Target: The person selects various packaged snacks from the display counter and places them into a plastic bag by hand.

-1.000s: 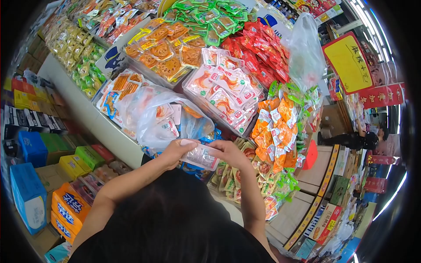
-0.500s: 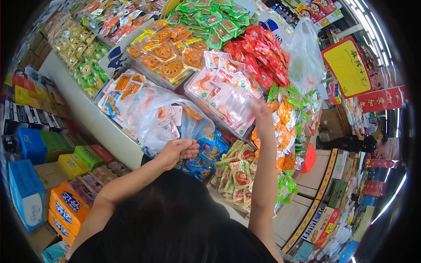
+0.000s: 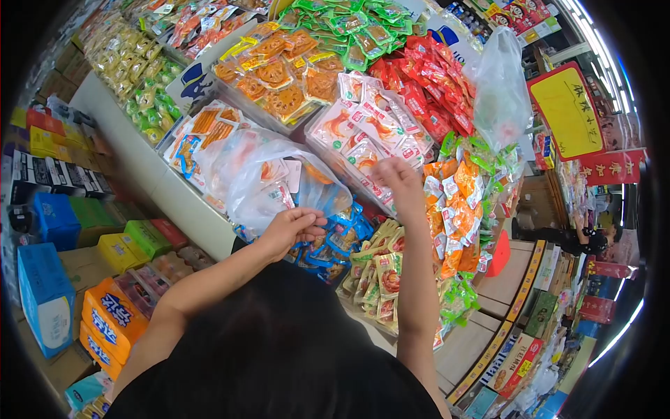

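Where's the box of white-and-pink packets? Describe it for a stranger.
Over the pale snack counter, find the right hand. Just past it, a clear box holds white-and-pink packets, their pale wrappers setting it apart from the red packets alongside.

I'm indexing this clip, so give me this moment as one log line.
left hand: fingers curled, beside bag and blue packets | right hand: blurred, at white packets, grip unclear

The tabletop (pale along its curved edge) carries heaps of snack packets. Red packets, blue packets and a clear tub of pink-and-white packets crowd together.
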A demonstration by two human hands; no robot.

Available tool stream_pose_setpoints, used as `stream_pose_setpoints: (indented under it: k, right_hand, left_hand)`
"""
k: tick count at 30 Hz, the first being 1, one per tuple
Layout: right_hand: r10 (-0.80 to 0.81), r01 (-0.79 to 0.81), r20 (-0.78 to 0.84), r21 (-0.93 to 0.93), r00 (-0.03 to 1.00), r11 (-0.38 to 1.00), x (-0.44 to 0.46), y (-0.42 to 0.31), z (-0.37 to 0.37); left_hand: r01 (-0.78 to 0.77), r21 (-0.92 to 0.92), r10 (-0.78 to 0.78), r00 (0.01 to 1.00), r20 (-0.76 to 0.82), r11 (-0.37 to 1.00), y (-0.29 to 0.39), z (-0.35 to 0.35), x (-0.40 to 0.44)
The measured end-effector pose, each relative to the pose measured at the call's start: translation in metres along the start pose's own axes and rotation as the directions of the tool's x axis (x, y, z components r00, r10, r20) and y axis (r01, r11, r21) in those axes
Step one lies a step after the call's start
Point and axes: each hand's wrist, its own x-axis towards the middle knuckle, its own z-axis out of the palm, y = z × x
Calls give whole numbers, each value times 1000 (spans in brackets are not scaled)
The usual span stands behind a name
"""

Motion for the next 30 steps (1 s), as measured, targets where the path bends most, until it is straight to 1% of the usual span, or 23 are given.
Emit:
stream_pose_setpoints:
  k: [1,2,3,4,5,6,7,8,9,10,11,13,14,16,17,19,20,22,23,25,26,29,30]
  right_hand:
    - [3,9,166,-73,986,997,-5,-3,11]
    - [15,33,325,-142,945,989,-10,-9,23]
    - [59,-17,398,-107,915,994,-17,-15,37]
    - [98,-69,470,-77,877,995,-21,-18,51]
    - [97,-71,470,-73,878,995,-19,-13,61]
    - [63,1,479,-132,876,991,-16,-5,70]
    - [29,75,491,-191,871,979,-13,5,77]
    - [29,74,493,-189,870,979,-10,16,84]
    - [-2,110,413,-237,911,965,-8,28,90]
    - [-40,141,332,-287,942,947,-4,39,95]
    - [-41,143,336,-285,941,948,1,44,99]
    - [35,117,297,-478,954,871,12,54,104]
    - [35,117,299,-478,954,871,16,59,108]
    - [85,27,245,-421,966,907,22,69,117]
    - [85,26,244,-421,966,907,25,72,121]
    - [139,-35,158,-531,978,847,30,78,128]
    - [139,-39,149,-532,979,846,32,83,130]
    - [-52,109,114,-581,992,807,35,93,135]
    - [-55,105,103,-584,993,805,37,96,137]
    - [-106,140,96,-490,990,860,40,101,140]
    - [-108,138,88,-492,990,859,40,101,142]
    - [-178,202,96,-512,979,835,42,105,149]
    - [-237,248,85,-485,968,839,44,112,152]
  left_hand:
    - [-26,22,26,1000,-1,999,3,1,1]
    - [-44,26,44,999,-17,999,9,3,0]
    - [-41,30,42,999,-23,999,11,-1,3]
    - [-127,116,133,990,-50,985,12,-6,7]
    - [-207,202,225,972,-67,957,13,-12,12]
    - [-242,323,277,959,-67,915,17,-21,17]
    - [-240,324,276,959,-69,915,20,-29,20]
    - [-341,573,462,884,-75,745,26,-33,21]
    - [-379,776,626,779,-27,504,30,-37,20]
    - [-346,839,665,746,-25,420,35,-41,18]
    - [-344,840,666,745,-28,419,39,-42,18]
    - [-268,948,724,687,65,169,45,-44,18]
    - [-267,949,725,686,64,170,45,-48,21]
    - [-210,964,649,759,56,162,41,-60,29]
    - [-211,964,648,759,57,162,42,-63,32]
    - [-242,959,591,799,110,148,43,-66,39]
    - [-249,958,588,800,120,143,48,-63,36]
    - [-106,949,437,899,-36,296,60,-52,27]
    - [-114,950,435,900,-25,292,60,-53,28]
    - [-80,893,354,930,-93,443,60,-57,32]
    - [-85,894,354,932,-85,439,62,-56,32]
    - [-96,921,380,923,-60,377,66,-51,30]
    - [-122,926,458,887,-60,358,64,-51,31]
